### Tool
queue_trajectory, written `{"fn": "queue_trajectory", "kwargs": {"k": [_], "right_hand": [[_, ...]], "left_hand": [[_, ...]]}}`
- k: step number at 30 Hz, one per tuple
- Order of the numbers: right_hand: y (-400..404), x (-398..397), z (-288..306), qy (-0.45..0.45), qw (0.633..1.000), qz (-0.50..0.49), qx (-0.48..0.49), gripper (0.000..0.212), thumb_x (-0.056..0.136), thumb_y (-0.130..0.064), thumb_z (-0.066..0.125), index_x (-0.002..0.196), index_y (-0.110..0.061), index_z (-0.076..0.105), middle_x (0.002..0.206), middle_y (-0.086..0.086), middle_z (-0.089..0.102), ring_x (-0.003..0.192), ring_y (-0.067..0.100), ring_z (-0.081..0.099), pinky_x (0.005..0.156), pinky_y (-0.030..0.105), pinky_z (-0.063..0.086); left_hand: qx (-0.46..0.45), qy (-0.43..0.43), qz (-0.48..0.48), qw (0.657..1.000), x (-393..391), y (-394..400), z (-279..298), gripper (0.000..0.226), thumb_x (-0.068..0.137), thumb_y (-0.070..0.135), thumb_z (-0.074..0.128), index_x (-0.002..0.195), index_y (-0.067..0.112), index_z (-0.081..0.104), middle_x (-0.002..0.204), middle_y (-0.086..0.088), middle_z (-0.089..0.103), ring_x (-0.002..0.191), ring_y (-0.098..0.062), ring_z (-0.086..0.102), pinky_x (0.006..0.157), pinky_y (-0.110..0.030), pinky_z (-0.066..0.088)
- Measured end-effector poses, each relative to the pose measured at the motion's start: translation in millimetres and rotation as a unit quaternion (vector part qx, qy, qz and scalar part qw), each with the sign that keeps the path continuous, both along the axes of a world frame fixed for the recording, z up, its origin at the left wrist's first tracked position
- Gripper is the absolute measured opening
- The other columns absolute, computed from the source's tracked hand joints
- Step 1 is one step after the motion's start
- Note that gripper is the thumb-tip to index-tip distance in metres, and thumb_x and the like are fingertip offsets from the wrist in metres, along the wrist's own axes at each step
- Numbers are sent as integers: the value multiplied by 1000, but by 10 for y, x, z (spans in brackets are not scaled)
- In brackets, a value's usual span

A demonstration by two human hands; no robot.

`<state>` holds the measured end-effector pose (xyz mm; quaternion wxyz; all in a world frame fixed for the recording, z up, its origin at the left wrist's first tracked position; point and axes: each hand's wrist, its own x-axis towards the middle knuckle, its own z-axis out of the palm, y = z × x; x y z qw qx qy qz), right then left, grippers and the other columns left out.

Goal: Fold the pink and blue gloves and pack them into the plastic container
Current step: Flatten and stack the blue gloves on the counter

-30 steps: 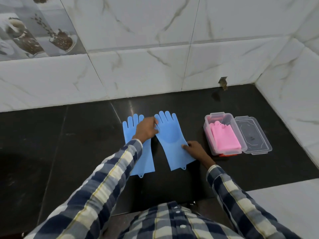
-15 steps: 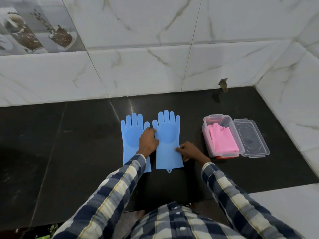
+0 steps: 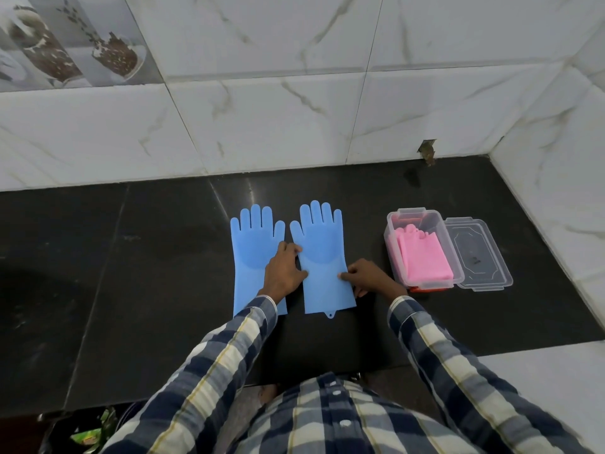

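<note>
1. Nearest, a plaid sleeve (image 3: 209,365) hides the cuff corner of the left blue glove (image 3: 252,244).
2. Left hand (image 3: 283,271) lies across the gap between both gloves, fingers loosely bent, thumb touching the right blue glove (image 3: 322,253); no pinch is discernible.
3. Right hand (image 3: 370,278) has its fingertips pressed on that glove's right edge, other fingers curled.
4. Both gloves lie flat on the black counter (image 3: 147,273), long axes running near to far, fingers toward the wall.
5. Pink gloves (image 3: 422,257) sit folded inside the plastic container (image 3: 393,224), right of the hands; its lid (image 3: 478,253) lies alongside. No legible writing.
</note>
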<state>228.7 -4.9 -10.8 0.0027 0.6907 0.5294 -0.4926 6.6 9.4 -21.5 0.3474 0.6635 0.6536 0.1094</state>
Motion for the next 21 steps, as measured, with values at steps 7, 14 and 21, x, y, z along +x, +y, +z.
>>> {"fn": "queue_trajectory", "kwargs": {"k": [7, 14, 21], "right_hand": [[3, -9, -7, -168, 983, 28, 68, 66, 103, -72, 39, 83, -12, 59, 79, 4, 61, 74, 18, 63, 81, 36, 55], [-8, -559, 56, -19, 986, 33, 162, 49, 110, -45, 48, 90, -4, 67, 92, 10, 70, 88, 27, 71, 88, 37, 60], [-91, -1395, 89, 50, 972, 102, 206, 19, 104, -27, 62, 110, -11, 69, 106, 6, 74, 98, 23, 70, 94, 46, 57]], "left_hand": [[67, -8, 79, 995, -151, -2, 67, 30, 101, 32, 72, 125, 15, 63, 125, -4, 64, 111, -22, 68, 98, -35, 57], [68, 25, 291, 954, -689, 64, 133, 44, 101, 22, 67, 140, 5, 56, 146, -15, 53, 136, -34, 55, 112, -47, 53], [-52, -114, 329, 936, -1009, 178, 55, 49, 97, 21, 72, 140, -2, 60, 142, -19, 64, 129, -40, 66, 112, -53, 55]]}}
